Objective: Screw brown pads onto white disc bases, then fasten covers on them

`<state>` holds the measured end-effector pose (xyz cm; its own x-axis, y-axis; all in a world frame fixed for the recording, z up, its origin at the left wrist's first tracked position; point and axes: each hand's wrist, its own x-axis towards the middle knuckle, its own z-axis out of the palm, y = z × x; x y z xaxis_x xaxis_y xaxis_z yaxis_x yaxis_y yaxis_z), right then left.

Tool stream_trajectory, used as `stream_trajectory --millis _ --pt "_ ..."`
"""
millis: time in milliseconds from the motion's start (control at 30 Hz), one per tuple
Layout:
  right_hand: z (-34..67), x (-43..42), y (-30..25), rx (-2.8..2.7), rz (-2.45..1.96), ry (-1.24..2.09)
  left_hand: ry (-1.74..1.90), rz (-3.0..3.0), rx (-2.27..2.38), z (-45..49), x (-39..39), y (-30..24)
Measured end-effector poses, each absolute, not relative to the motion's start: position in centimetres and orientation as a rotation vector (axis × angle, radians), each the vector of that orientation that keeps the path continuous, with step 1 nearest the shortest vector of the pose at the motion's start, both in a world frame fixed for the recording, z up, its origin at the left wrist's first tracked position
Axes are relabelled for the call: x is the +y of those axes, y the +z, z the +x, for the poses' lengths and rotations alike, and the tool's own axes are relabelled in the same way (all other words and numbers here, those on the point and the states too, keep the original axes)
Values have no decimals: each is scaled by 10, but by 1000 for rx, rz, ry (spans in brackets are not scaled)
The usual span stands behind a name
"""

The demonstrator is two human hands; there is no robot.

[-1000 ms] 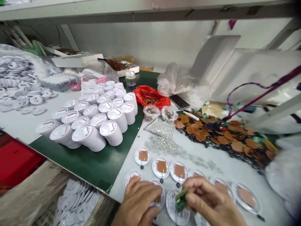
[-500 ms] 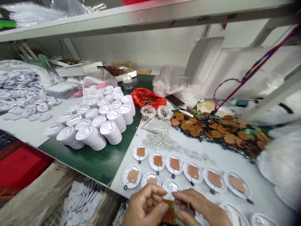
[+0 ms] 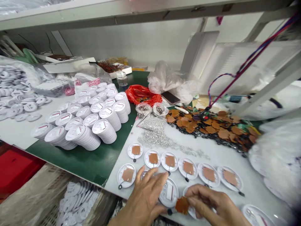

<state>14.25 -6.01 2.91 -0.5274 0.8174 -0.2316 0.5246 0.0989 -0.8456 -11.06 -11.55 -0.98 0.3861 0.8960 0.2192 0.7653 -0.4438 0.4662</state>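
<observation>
My right hand (image 3: 209,201) pinches a brown circuit board (image 3: 182,205) between thumb and fingers, just right of a white round plastic cover (image 3: 169,192). Fingers spread, my left hand (image 3: 149,191) is at the left side of that cover, its thumb near the cover's lower edge. A small black disc (image 3: 169,212) lies by the thumb tip. Behind my hands are rows of similar white covers (image 3: 152,166), each with a brown board (image 3: 169,161) on it and most with a black disc showing. Another cover is partly hidden under my right hand.
Stacked white covers (image 3: 81,133) stand on the green mat to the left. A pile of brown boards (image 3: 211,127) lies at the right, with scattered small metal parts (image 3: 155,135) nearer the middle. A red bag (image 3: 143,94) and a phone (image 3: 170,97) lie behind. Twisted wires (image 3: 244,67) hang at the right.
The brown board has passed from my left hand to my right, which has moved right. My left hand has spread out beside a white cover. The view has shifted slightly.
</observation>
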Motion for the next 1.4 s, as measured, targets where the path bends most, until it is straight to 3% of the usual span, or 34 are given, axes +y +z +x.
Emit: stream_trajectory --millis 467,767,1400 --pt "106 -58 10 -2158 -1381 1222 594 2363 1490 -107 -122 -15" --pt "110 -61 -4 -2282 -1270 875 629 2368 1511 -107 -122 -19" --pt "105 -69 -12 -2291 -1319 672 727 2400 1513 -107 -123 -21"
